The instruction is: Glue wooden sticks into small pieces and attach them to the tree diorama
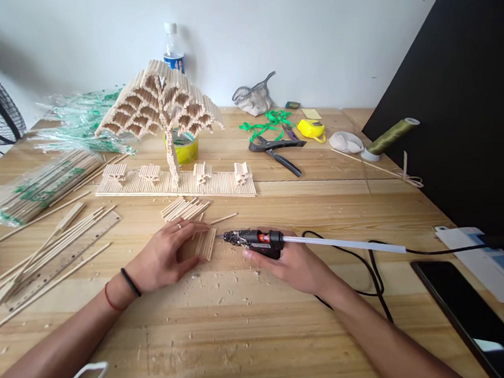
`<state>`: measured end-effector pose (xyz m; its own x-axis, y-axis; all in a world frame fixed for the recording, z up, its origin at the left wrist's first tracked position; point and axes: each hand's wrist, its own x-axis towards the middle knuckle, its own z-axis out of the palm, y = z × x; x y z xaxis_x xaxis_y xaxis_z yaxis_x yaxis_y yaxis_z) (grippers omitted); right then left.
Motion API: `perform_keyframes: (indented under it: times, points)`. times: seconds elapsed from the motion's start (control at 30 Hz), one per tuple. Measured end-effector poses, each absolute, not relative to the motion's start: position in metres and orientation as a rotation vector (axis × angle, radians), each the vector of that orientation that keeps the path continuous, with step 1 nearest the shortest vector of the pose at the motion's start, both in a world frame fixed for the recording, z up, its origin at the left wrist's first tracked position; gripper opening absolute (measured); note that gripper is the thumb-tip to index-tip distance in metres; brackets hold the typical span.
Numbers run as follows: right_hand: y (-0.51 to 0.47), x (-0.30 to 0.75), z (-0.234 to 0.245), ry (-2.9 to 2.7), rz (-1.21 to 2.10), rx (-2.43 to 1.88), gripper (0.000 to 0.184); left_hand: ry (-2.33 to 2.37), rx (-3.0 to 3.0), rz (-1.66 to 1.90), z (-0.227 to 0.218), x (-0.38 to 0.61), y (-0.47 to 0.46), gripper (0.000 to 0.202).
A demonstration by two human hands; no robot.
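My left hand (165,258) lies flat, fingers stretched, on a small panel of short wooden sticks (206,243) on the wooden table (266,336). My right hand (292,262) grips a black hot glue gun (257,242); its nozzle points left at the panel's right edge. A long clear glue stick (341,243) juts out of the gun's rear. More cut sticks (185,209) lie just behind the panel. Further back stands a stick model: a tree with a honeycomb canopy (159,103) on a stick base (175,185) with small benches.
Bundles of wrapped skewers (40,185), loose skewers and a ruler (62,258) lie at the left. Black pliers (277,151), green ribbon (267,122), a yellow tape measure (311,128) and a thread spool (392,134) sit behind. A phone (469,316) and the gun's cord (366,267) are at right.
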<state>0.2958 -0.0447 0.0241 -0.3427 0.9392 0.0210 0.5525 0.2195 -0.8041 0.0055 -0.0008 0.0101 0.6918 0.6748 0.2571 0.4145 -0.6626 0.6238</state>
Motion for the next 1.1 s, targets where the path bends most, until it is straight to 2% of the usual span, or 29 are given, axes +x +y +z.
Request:
perform_keyframes:
  times: [0.53,0.73,1.1]
  points:
    - [-0.0443,0.2985,0.0228,-2.029,0.975,-1.419,0.026,0.841,2.367,0.609,0.0110,0.0046,-0.0009,0.048]
    - [-0.0462,0.2958,0.0198,-1.971,0.942,-1.439,0.023,0.852,2.365,0.617,0.0100,0.0051,-0.0010,0.050]
    - [-0.0430,0.2996,0.0246,-1.998,1.018,-1.386,0.026,0.849,2.399,0.602,0.0111,0.0066,-0.0020,0.062]
